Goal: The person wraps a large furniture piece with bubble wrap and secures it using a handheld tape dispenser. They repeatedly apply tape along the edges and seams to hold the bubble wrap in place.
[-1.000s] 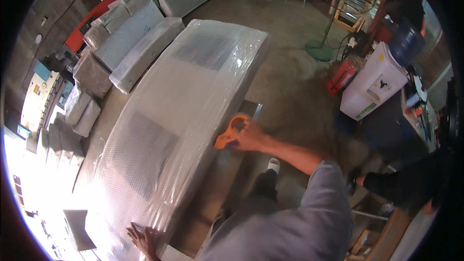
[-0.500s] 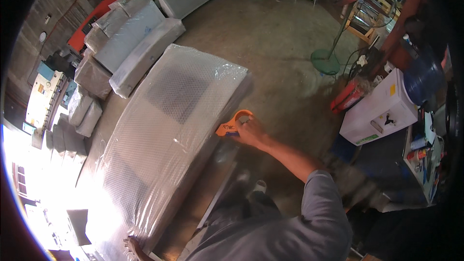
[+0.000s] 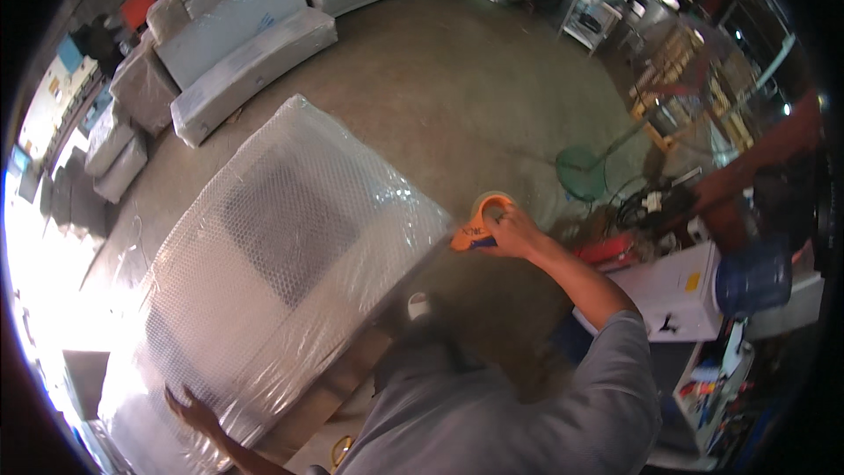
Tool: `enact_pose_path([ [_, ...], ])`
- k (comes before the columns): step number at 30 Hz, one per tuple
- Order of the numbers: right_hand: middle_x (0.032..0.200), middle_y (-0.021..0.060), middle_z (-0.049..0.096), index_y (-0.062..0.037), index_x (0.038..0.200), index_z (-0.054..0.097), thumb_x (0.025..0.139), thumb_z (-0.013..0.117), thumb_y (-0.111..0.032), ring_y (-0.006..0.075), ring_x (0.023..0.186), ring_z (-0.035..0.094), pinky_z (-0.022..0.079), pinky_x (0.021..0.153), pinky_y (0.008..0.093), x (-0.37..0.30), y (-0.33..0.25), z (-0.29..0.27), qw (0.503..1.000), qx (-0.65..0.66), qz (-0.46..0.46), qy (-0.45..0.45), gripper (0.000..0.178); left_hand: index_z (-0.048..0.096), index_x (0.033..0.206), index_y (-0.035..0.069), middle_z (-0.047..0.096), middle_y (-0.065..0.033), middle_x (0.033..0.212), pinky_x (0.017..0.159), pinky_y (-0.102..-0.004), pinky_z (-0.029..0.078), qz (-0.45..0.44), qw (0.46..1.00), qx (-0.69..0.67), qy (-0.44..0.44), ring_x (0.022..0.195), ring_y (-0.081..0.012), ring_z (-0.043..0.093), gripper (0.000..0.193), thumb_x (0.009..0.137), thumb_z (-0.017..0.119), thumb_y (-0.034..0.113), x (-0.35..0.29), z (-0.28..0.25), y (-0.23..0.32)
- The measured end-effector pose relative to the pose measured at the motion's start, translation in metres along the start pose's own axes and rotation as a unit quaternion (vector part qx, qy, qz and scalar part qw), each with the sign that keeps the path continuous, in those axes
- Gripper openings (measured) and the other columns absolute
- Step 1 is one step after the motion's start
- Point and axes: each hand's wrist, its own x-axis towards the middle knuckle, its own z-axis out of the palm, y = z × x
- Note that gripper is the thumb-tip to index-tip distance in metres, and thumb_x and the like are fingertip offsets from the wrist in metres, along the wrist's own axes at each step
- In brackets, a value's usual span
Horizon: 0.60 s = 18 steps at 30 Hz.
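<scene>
A long, flat-topped piece of furniture, covered in clear bubble wrap, stretches from the lower left toward the middle. Its dark parts show through the wrap. My right hand grips an orange tape dispenser with a roll in it, just off the right corner of the wrapped piece. Whether tape runs from the dispenser to the wrap, I cannot make out. On the near left part of the wrap, my left hand lies with its fingers spread, holding nothing.
Plastic-wrapped sofa pieces stand at the far left. Toward the right are a fan's round green base, a red fire extinguisher, a white water dispenser with a blue bottle, and a cluttered table. Yellow-handled scissors lie near my body.
My right hand has carried the tape dispenser along the side to the wrapped piece's right corner. My left hand has moved from the near edge further onto the wrap. The view has turned rightward.
</scene>
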Motion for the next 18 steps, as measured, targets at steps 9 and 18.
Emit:
enact_pose_path([
  [9,0.061,0.0067,0.062,-0.0071,0.089,0.059,0.075,0.084,-0.054,0.0270,0.062,0.065,0.047,0.078,0.0354,0.129,0.096,-0.006,0.945,-0.042,-0.318,-0.061,0.055,0.074,0.111,0.009,0.072,-0.0089,0.112,0.097,-0.0444,0.054,0.508,0.716,-0.407,-0.251,0.107,-0.0301,0.069,0.039,0.075,0.087,0.013,-0.151,0.017,0.454],
  [18,0.058,0.0044,0.061,-0.0089,0.081,0.059,0.071,0.082,-0.045,0.0240,0.058,0.064,0.044,0.075,0.0337,0.252,0.092,0.010,0.813,-0.031,-0.582,-0.001,0.044,0.070,0.113,-0.001,0.070,-0.0134,0.116,0.112,-0.0450,0.043,0.711,0.673,-0.082,-0.184,0.121,-0.0295,0.063,0.037,0.089,0.065,0.026,-0.247,0.066,0.588],
])
